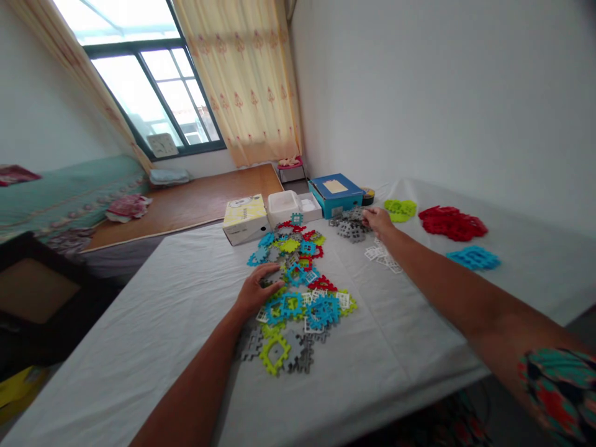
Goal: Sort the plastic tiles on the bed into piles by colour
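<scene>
A mixed heap of flat interlocking plastic building pieces [321, 310], blue, red, lime, grey and white, runs down the middle of the white cloth. My left hand [256, 290] rests at the heap's left edge, thumb and fingers apart, touching grey pieces there. Farther off, my right hand [379, 221] reaches to a pile of grey pieces [350, 230] and pinches a grey piece [357, 213] at its right side. Fingers partly cover that piece. White lattice pieces [382, 257] lie just below the right wrist.
Sorted piles of lime [400, 210], red [451, 223] and blue pieces [474, 257] lie to the right. At the table's back stand a yellow-and-white box [246, 218], a white container [284, 203] and a blue box [338, 194]. A wall borders the right side.
</scene>
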`<state>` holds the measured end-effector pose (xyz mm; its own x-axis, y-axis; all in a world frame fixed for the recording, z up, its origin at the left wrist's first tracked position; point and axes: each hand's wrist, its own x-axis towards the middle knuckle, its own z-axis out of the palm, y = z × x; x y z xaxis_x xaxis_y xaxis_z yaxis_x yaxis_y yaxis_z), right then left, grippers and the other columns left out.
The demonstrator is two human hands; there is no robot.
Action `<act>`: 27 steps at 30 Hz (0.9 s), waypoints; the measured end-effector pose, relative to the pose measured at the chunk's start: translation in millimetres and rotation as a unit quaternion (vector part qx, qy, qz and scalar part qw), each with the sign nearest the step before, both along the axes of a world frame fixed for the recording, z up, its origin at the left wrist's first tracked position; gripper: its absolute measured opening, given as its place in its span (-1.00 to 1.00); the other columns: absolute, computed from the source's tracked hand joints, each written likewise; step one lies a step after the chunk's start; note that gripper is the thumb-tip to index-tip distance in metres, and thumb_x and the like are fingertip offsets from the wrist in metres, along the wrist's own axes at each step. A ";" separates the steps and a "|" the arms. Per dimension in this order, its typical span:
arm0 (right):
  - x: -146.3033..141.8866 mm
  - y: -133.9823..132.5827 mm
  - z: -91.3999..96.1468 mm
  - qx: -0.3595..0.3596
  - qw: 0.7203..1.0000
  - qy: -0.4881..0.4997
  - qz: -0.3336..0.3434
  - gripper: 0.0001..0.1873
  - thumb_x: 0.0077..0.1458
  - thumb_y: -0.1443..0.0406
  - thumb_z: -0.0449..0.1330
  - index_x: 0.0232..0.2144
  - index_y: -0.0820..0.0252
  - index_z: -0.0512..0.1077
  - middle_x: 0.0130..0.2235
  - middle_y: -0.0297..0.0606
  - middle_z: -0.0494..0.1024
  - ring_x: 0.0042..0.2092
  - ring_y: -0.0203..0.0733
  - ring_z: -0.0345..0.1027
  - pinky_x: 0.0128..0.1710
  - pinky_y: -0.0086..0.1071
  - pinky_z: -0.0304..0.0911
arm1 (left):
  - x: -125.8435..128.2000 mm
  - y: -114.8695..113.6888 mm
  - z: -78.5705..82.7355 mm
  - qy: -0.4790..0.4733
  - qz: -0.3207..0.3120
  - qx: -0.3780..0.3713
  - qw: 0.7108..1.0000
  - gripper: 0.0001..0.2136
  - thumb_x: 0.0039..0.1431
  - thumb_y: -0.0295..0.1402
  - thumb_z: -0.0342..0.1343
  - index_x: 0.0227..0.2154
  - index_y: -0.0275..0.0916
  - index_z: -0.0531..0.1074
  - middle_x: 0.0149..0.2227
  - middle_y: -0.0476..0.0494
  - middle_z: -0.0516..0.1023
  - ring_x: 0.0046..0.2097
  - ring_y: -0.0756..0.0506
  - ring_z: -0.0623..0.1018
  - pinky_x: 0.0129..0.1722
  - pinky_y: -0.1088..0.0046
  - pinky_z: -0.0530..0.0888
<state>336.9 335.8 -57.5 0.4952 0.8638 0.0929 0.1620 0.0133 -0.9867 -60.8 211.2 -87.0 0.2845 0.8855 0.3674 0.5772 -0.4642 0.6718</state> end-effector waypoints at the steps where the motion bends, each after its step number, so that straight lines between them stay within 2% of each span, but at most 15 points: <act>1: 2.4 4.6 2.4 0.002 1.000 -0.002 -0.006 -0.84 0.07 0.39 0.10 -0.27 0.33 0.43 -0.42 -0.24 0.50 -0.44 -0.30 0.38 -0.39 -0.39 0.41 | -0.6 -0.3 0.8 -0.002 0.007 0.000 1.000 -0.57 -0.01 -0.12 0.25 -0.08 -0.21 0.50 0.01 -0.21 0.52 0.09 -0.19 0.47 0.16 0.18 0.34; 3: 0.9 7.8 6.6 0.020 0.999 -0.029 -0.024 -0.75 0.03 0.42 0.11 -0.19 0.32 0.44 -0.29 -0.16 0.54 -0.31 -0.22 0.43 -0.26 -0.33 0.42 | -1.2 -1.6 3.0 -0.005 0.023 -0.005 1.000 -0.54 -0.03 -0.14 0.27 -0.06 -0.21 0.49 0.02 -0.20 0.51 0.09 -0.20 0.47 0.15 0.18 0.34; 5: -12.6 0.8 9.2 0.059 0.992 -0.107 -0.030 -0.68 0.01 0.43 0.11 -0.13 0.30 0.44 -0.16 -0.10 0.54 -0.18 -0.16 0.43 -0.12 -0.26 0.38 | -0.8 -3.3 5.6 -0.014 0.033 -0.018 0.999 -0.51 -0.05 -0.15 0.28 -0.02 -0.20 0.47 0.03 -0.20 0.51 0.08 -0.21 0.47 0.14 0.18 0.36; 7: -39.9 -17.6 10.0 0.102 0.971 -0.209 0.051 -0.68 0.03 0.41 0.11 -0.12 0.29 0.46 -0.12 -0.09 0.54 -0.16 -0.15 0.43 -0.07 -0.24 0.35 | 0.9 -5.1 8.3 -0.032 0.034 -0.042 0.998 -0.48 -0.05 -0.15 0.29 0.00 -0.21 0.45 0.03 -0.21 0.52 0.07 -0.22 0.48 0.11 0.17 0.38; 8: -57.6 -30.6 9.8 0.119 0.952 -0.249 0.135 -0.69 0.06 0.39 0.11 -0.12 0.29 0.47 -0.13 -0.10 0.54 -0.19 -0.17 0.44 -0.09 -0.24 0.35 | 2.0 -6.0 9.7 -0.045 0.031 -0.054 0.997 -0.47 -0.05 -0.14 0.28 0.01 -0.22 0.45 0.03 -0.22 0.52 0.06 -0.22 0.49 0.10 0.17 0.39; 10: -96.4 -61.0 8.9 0.176 0.884 -0.296 0.317 -0.68 0.08 0.37 0.14 -0.08 0.23 0.45 -0.08 -0.14 0.53 -0.23 -0.22 0.44 -0.13 -0.28 0.36 | 4.5 -7.5 11.9 -0.074 0.018 -0.074 0.994 -0.47 -0.03 -0.13 0.27 0.01 -0.24 0.44 0.03 -0.23 0.53 0.07 -0.23 0.49 0.10 0.17 0.40; 12: -132.8 -91.4 8.0 0.256 0.803 -0.339 0.418 -0.57 0.06 0.41 0.18 0.02 0.18 0.40 0.05 -0.13 0.45 -0.11 -0.21 0.41 -0.07 -0.28 0.33 | 6.5 -8.9 13.0 -0.102 -0.009 -0.081 0.991 -0.46 -0.03 -0.12 0.27 0.02 -0.24 0.43 0.04 -0.24 0.52 0.08 -0.24 0.49 0.11 0.16 0.39; 13: -148.1 -104.3 7.5 0.292 0.760 -0.369 0.448 -0.54 0.04 0.41 0.21 0.04 0.17 0.39 0.08 -0.13 0.43 -0.01 -0.16 0.36 0.01 -0.24 0.28 | 7.1 -9.5 13.1 -0.112 -0.023 -0.080 0.990 -0.45 -0.04 -0.12 0.28 0.03 -0.24 0.43 0.05 -0.24 0.52 0.09 -0.24 0.48 0.12 0.16 0.39; 14: -160.7 -114.8 7.0 0.316 0.729 -0.395 0.461 -0.55 0.06 0.39 0.23 0.04 0.16 0.40 0.09 -0.12 0.43 0.04 -0.13 0.32 0.06 -0.21 0.24 | 7.4 -10.1 12.8 -0.118 -0.035 -0.079 0.989 -0.43 -0.05 -0.12 0.29 0.04 -0.24 0.42 0.06 -0.24 0.51 0.09 -0.25 0.48 0.11 0.16 0.40; 16: -177.4 -127.5 5.8 0.337 0.701 -0.434 0.454 -0.67 0.12 0.33 0.22 -0.03 0.15 0.45 0.02 -0.14 0.49 0.04 -0.11 0.29 0.07 -0.19 0.21 | 7.6 -11.1 11.9 -0.119 -0.052 -0.079 0.988 -0.40 -0.06 -0.12 0.30 0.06 -0.25 0.40 0.08 -0.24 0.49 0.09 -0.26 0.48 0.10 0.16 0.41; 18: -183.0 -129.6 4.5 0.332 0.709 -0.449 0.431 -0.80 0.20 0.29 0.16 -0.14 0.14 0.50 -0.12 -0.16 0.54 -0.04 -0.14 0.32 0.01 -0.23 0.24 | 7.6 -12.1 10.8 -0.104 -0.062 -0.086 0.989 -0.40 -0.05 -0.14 0.30 0.07 -0.25 0.40 0.08 -0.24 0.49 0.09 -0.25 0.48 0.10 0.16 0.41; 20: -178.2 -122.6 3.6 0.315 0.735 -0.441 0.407 -0.83 0.22 0.29 0.13 -0.20 0.14 0.51 -0.20 -0.17 0.56 -0.09 -0.15 0.34 -0.04 -0.26 0.26 | 7.8 -12.7 10.0 -0.086 -0.063 -0.089 0.990 -0.42 -0.04 -0.14 0.30 0.05 -0.24 0.41 0.07 -0.23 0.50 0.09 -0.25 0.48 0.12 0.15 0.40; 22: -163.6 -107.6 3.3 0.285 0.794 -0.398 0.360 -0.85 0.20 0.30 0.13 -0.21 0.14 0.50 -0.21 -0.18 0.56 -0.11 -0.15 0.37 -0.06 -0.26 0.27 | 7.6 -12.1 9.5 -0.081 -0.051 -0.083 0.992 -0.47 0.01 -0.12 0.25 0.04 -0.23 0.43 0.05 -0.22 0.52 0.09 -0.23 0.48 0.13 0.15 0.39; 25: -124.9 -72.5 2.1 0.192 0.913 -0.266 0.243 -0.78 0.15 0.27 0.15 -0.13 0.14 0.43 -0.29 -0.25 0.55 -0.25 -0.20 0.42 -0.21 -0.32 0.34 | 5.1 -8.3 8.3 -0.101 -0.010 -0.074 0.992 -0.56 0.13 -0.07 0.13 -0.01 -0.23 0.46 0.01 -0.21 0.54 0.06 -0.21 0.50 0.10 0.15 0.42; 27: -91.9 -44.7 0.4 0.120 0.962 -0.174 0.172 -0.69 0.11 0.23 0.15 -0.08 0.18 0.38 -0.39 -0.32 0.52 -0.40 -0.25 0.40 -0.39 -0.39 0.35 | 1.7 -4.4 6.8 -0.112 0.022 -0.070 0.991 -0.56 0.15 -0.03 0.08 -0.06 -0.24 0.49 -0.03 -0.21 0.57 0.01 -0.20 0.53 0.05 0.16 0.45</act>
<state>245.0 291.1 -57.1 0.0862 0.9041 0.4185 0.4281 0.3457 -0.8350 -59.1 206.8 -80.3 0.1695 0.9422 0.2892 0.4232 -0.3346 0.8420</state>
